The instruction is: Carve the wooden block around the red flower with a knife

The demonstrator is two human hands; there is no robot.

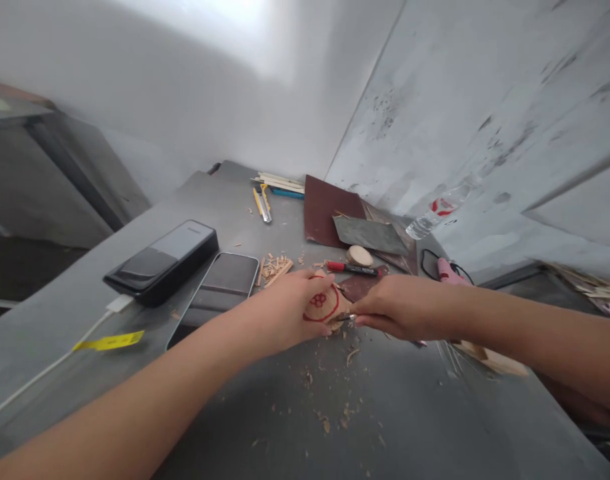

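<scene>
A round wood slice [327, 304] with a red ring and a small red flower drawn on it is gripped by my left hand [289, 310], thumb at the near edge and fingers over the far side. My right hand [397, 308] is closed around a small carving tool [349, 317]; its metal tip meets the slice's right edge. The tool's handle is hidden in my fist, so its exact kind is unclear. Wood shavings [352, 356] lie scattered just below the slice. Beyond my hands rests a red-and-black marker [355, 269].
A phone [225, 280] and a black power bank [165, 257] with a white cable lie left. Farther back are a yellow utility knife [262, 203], sandpaper sheets [329, 210] and a small wood disc [359, 255]. A plastic bottle [435, 213] stands near the wall at right.
</scene>
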